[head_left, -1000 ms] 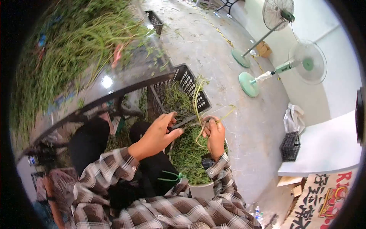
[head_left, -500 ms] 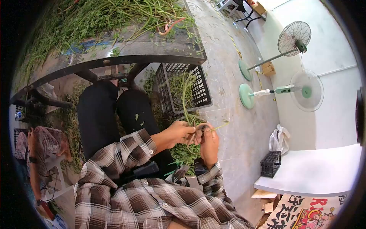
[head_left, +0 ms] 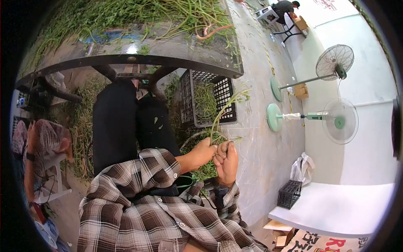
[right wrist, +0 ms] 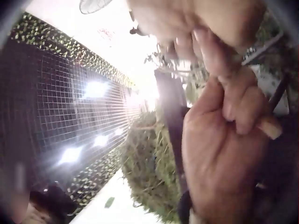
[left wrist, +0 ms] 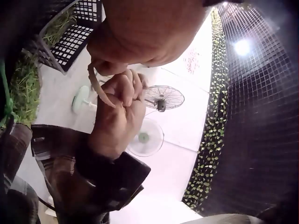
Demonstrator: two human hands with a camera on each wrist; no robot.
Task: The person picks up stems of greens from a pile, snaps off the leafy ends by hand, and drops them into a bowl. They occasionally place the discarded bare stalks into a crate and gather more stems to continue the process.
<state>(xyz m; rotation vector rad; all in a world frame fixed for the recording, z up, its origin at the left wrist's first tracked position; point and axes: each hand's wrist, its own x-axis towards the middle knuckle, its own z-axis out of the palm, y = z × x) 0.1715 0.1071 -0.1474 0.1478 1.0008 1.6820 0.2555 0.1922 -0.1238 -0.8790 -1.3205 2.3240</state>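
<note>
In the head view both hands meet at a long green leafy stem [head_left: 218,115], in front of the person's body. My left hand [head_left: 200,152] grips it, and its leafy tip leans up and right, toward the black crate. My right hand [head_left: 228,161] has its fingers curled tight against the left fingertips and pinches part of the stem there. A pale stem piece [left wrist: 97,86] bends between the hands in the left wrist view. From the left fist a cut stem end [right wrist: 270,128] sticks out in the right wrist view. Beneath the hands lies a heap of greens [head_left: 205,171], partly hidden.
A black crate [head_left: 187,101] with stems stands on the floor ahead. Loose greens [head_left: 126,17] cover much of the dark table [head_left: 168,61]. Two fans [head_left: 334,63] stand at the right, beyond a white counter [head_left: 336,210] with a small black basket [head_left: 289,194].
The left hand, apart and loosely spread a second ago, came across to meet the right hand at the stem. The stem's tip now leans further right. The head view has turned.
</note>
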